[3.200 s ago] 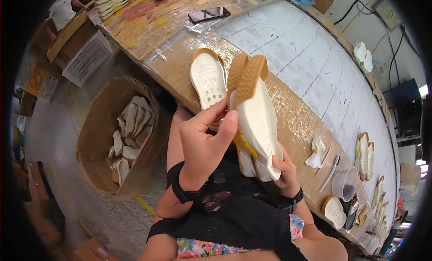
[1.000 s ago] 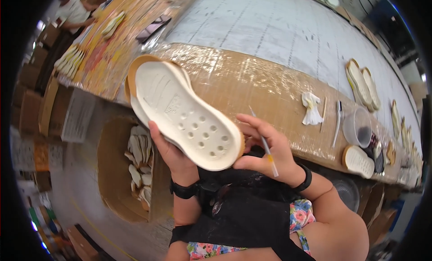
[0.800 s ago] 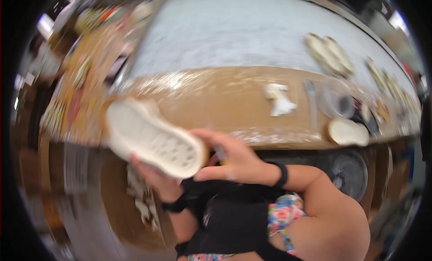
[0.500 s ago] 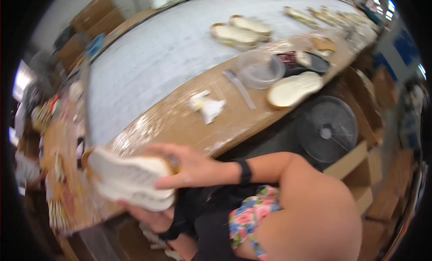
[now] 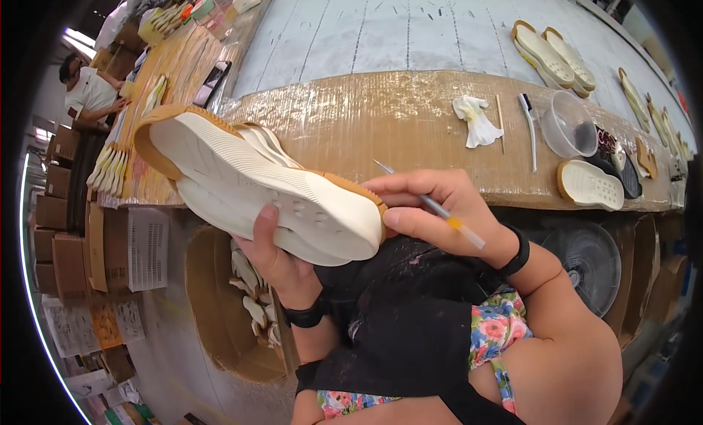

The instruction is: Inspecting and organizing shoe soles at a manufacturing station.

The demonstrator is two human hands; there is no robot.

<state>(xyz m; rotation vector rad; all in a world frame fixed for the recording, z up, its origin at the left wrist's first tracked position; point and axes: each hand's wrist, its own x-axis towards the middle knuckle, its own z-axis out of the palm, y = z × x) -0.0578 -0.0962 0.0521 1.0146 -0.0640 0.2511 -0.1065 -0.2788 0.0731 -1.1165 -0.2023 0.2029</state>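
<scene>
White shoe soles with tan edging, seemingly two stacked together, are held up in front of me at the table's near edge. From below, my left hand grips them, its thumb lying on the white face. Between the fingers of my right hand is a slim pen-like tool with a pointed tip and a clear, yellow-tinged end. That hand's fingertips also touch the tan edge at the soles' right end. How the left fingers lie underneath is hidden.
On the cardboard-covered table lie a stained white cloth, a thin stick, a toothbrush, a clear tub and another sole. A box of soles and a fan stand below. A co-worker sits far left.
My view has swung left and steadied. The right hand has moved from across the soles to their right end, where the pen-like tool now shows plainly. My left hand still supports the soles.
</scene>
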